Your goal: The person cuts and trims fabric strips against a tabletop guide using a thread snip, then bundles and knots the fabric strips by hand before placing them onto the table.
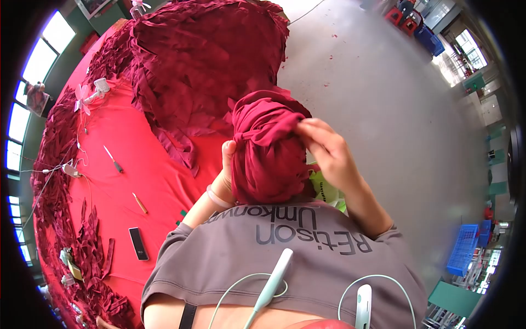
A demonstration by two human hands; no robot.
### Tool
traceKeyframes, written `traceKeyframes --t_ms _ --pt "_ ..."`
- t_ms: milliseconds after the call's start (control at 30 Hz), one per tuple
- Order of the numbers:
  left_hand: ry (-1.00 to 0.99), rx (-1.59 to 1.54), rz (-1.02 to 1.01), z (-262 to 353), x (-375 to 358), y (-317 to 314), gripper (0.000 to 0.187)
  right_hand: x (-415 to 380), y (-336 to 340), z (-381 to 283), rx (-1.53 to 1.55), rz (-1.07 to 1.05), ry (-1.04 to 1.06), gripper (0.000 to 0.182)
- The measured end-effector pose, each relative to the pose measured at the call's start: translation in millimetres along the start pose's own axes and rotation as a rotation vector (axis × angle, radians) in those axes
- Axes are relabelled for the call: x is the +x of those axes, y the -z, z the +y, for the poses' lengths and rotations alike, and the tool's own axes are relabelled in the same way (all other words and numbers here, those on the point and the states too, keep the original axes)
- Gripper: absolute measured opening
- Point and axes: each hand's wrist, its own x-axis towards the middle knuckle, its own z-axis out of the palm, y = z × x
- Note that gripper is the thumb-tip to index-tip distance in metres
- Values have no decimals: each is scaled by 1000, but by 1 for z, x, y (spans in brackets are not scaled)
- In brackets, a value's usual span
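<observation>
In front of my chest is a rounded bundle of dark red cloth [266,170], its strips wrapped around one another with a twisted band across the upper part. My left hand [226,172] holds the bundle's left side; the thumb shows, while the other fingers are hidden behind the cloth. At the upper right, my right hand [326,145] has its fingers closed on a fold of the same cloth. Just beyond the bundle lies a big heap of dark red cloth pieces [203,60].
A bright red cloth [164,192] covers the table at left. On it lie a phone [138,244], a wooden-handled awl-like tool [140,203], a dark-handled pointed tool [113,159] and a small pink fan [83,98]. Grey floor [394,120] extends right, with blue crates [463,249] farther off.
</observation>
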Motion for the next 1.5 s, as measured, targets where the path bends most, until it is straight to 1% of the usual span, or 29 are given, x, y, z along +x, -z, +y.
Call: traceKeyframes --t_ms 33,67,100,133,167,233,300,367,400,433,500,533,567,633,700,767,833,867,900,967,1000,1067,1100,1167,1200,1267,1367,1433,1500 --pt "0 4 11 -1 -2 1 100 7 -1 6 119 -25 -20 26" --pt "29 -56 50 -3 -3 2 99 12 -1 8 7 -83 67 32" --pt "52 -114 86 -3 -4 3 99 18 -4 7 14 -94 74 32" --pt "72 2 106 -1 -5 0 100 25 -9 4 -32 -67 158 31" --pt "62 4 116 -2 -8 2 100 32 -15 1 -78 -38 239 30" --pt "110 -138 -27 -11 -11 17 101 57 -15 2 -25 -93 295 28" --pt "137 -294 -167 -18 -11 30 101 90 -10 15 211 -485 212 22" --pt "147 -299 -163 -15 -13 24 100 114 -2 24 582 -581 -411 19" --pt "141 -267 -133 -11 -13 18 99 115 -7 39 439 -443 -262 17" --pt "137 -247 -105 -9 -12 13 99 111 -9 43 445 -449 -257 17" --pt "125 -194 -39 -1 -14 2 98 88 -12 45 -169 144 200 17" --pt "120 -178 -19 1 -14 0 97 76 -7 30 -54 143 194 23" --pt "113 -167 -2 3 -13 -2 97 66 -4 17 -50 134 195 23" --pt "111 -163 19 2 -11 -6 96 47 0 1 -179 -97 508 26" --pt "115 -171 19 0 -6 -6 95 33 -9 -3 -239 -140 491 32" --pt "116 -170 27 0 -4 -9 94 32 -3 -2 -256 -164 483 31" --pt "116 -157 43 1 -6 -12 93 29 2 -9 -459 12 587 27" --pt "118 -151 60 1 -8 -13 93 24 2 -11 -495 3 619 17" --pt "124 -141 74 2 -10 -15 92 18 2 -15 -460 -20 638 17" --pt "131 -124 107 4 -15 -17 92 0 -1 -14 -311 -113 527 18" --pt "138 -127 124 4 -17 -18 91 -6 -2 -15 -308 -113 523 18" --pt "148 -131 147 7 -20 -21 90 -14 -2 -17 -176 -129 272 22" --pt "148 -132 150 7 -21 -21 90 -17 -2 -19 -176 -133 273 22" --pt "146 -130 134 6 -23 -15 89 -21 -2 -24 -220 -129 147 27" --pt "141 -125 117 5 -24 -9 89 -22 -1 -24 -325 -162 98 31" --pt "141 -112 81 5 -27 -3 88 -20 -4 -18 -362 -144 92 31" --pt "162 36 10 9 -30 -3 83 -22 -10 -6 -364 -79 116 25" --pt "189 356 119 11 -32 -3 78 -29 -10 -5 -584 -7 225 21" --pt "179 382 142 7 -34 -2 77 -29 -11 -13 -639 43 263 19"
